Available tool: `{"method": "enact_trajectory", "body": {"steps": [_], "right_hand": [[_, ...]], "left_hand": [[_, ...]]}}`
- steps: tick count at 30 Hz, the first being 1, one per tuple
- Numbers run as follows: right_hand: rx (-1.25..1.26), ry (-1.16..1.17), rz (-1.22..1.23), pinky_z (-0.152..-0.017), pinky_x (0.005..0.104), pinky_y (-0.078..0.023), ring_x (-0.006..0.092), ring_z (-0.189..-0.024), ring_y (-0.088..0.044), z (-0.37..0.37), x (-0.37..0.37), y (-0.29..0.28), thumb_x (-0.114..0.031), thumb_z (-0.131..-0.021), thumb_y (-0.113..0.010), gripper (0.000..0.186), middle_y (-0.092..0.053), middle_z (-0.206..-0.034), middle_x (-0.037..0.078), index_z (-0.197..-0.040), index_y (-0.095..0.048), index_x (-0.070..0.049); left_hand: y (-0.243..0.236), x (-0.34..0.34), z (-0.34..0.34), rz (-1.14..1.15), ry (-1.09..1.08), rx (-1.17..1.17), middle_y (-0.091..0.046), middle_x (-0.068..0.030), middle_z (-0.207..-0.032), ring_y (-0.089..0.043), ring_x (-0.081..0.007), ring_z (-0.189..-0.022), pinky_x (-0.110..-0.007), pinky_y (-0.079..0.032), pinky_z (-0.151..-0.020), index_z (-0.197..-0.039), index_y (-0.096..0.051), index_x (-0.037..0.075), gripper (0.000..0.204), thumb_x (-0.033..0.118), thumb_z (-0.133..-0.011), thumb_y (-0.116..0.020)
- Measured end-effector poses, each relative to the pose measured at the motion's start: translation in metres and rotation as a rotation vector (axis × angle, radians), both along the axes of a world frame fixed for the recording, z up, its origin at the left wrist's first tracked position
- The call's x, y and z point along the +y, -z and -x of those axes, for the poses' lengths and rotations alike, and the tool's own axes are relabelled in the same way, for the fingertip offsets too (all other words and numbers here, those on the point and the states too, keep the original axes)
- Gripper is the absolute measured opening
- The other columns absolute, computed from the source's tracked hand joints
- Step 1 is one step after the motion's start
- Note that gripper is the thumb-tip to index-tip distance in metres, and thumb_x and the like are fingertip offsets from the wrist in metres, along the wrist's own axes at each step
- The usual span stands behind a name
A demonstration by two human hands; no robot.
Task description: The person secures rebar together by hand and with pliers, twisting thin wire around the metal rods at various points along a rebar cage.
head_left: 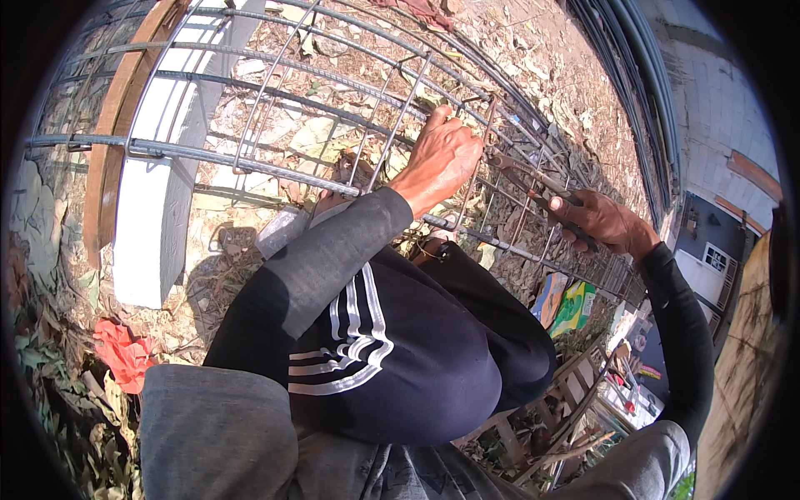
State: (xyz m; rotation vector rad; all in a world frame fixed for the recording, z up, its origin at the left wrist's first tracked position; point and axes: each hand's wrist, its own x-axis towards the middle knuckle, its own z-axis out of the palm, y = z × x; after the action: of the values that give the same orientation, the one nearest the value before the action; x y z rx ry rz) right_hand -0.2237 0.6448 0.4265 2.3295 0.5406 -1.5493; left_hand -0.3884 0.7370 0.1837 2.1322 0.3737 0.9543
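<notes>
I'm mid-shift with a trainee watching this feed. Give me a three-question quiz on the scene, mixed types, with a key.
1. Multiple choice: What is in the person's right hand?
A) a hammer
B) metal pincers
C) a paintbrush

2. True or false: Steel bars pass over the white block in this view.

3. Fill in the blank: The crumpled sheet near the lower left, among the dry leaves, is coloured ____.

Key:
1. B
2. True
3. red
</notes>
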Motion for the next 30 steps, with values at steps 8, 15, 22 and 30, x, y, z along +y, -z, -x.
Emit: {"method": "enact_trajectory", "body": {"steps": [8,15,22,30], "right_hand": [[0.019,-0.272,-0.096,-0.051,0.0303,-0.045,0.011,-0.058,-0.059,-0.01,0.017,0.003,-0.045,-0.099,-0.059,0.047,-0.062,-0.065,0.003,-0.105,-0.064,0.002],[0.282,0.243,-0.094,-0.052,0.03,-0.047,0.0101,-0.061,-0.059,-0.006,-0.009,0.007,-0.028,-0.085,-0.08,0.047,-0.061,-0.07,0.006,-0.113,-0.056,0.003],[-0.725,-1.406,-0.65,-0.068,0.0417,-0.05,0.0303,-0.076,-0.062,0.034,-0.026,0.01,-0.016,-0.083,-0.069,0.052,-0.06,-0.09,0.012,-0.129,-0.052,0.0],[-0.075,-0.121,0.116,-0.049,0.0328,-0.049,0.0177,-0.056,-0.06,0.008,0.005,0.009,-0.036,-0.094,-0.068,0.035,-0.058,-0.071,0.005,-0.098,-0.063,-0.002]], "left_hand": [[0.003,0.001,0.002,-0.031,-0.026,0.032,-0.062,-0.0089,-0.076,-0.06,-0.0253,-0.084,-0.051,-0.038,-0.101,-0.09,-0.065,0.004,0.012,-0.001,-0.082,-0.057],[-0.002,-0.003,-0.003,-0.043,-0.035,0.045,-0.063,-0.0092,-0.076,-0.061,-0.0253,-0.084,-0.05,-0.038,-0.101,-0.086,-0.065,0.005,0.01,-0.001,-0.083,-0.056],[-0.004,0.002,0.004,-0.042,-0.021,0.062,-0.061,-0.0091,-0.074,-0.06,-0.0252,-0.08,-0.049,-0.038,-0.1,-0.084,-0.064,0.004,0.011,-0.002,-0.081,-0.056],[-0.004,0.002,0.001,-0.056,-0.001,0.08,-0.059,-0.0095,-0.071,-0.059,-0.0268,-0.081,-0.05,-0.038,-0.101,-0.082,-0.063,0.004,0.01,-0.003,-0.08,-0.056]]}}
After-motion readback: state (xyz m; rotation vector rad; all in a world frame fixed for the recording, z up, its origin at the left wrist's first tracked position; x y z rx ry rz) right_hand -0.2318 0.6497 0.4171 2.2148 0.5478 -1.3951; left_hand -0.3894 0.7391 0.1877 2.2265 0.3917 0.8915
